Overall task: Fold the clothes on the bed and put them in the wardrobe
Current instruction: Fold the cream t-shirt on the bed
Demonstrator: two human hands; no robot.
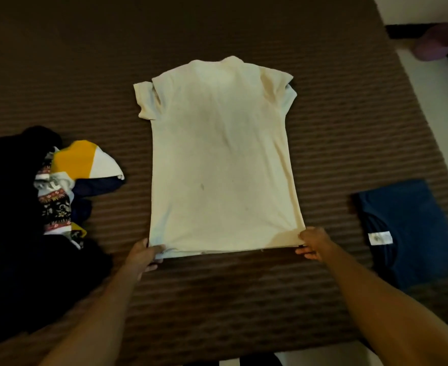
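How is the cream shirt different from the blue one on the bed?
The cream shirt lies spread flat at full length; the blue shirt is already folded into a compact rectangle. Both hands, left and right, grip the cream shirt's hem; nothing touches the blue shirt. Both lie on the brown bed.

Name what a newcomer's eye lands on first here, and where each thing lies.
A cream shirt lies spread flat mid-bed, the left hand and right hand pinching its near hem corners. A jumbled clothes pile sits at the left, a folded blue shirt at the right.
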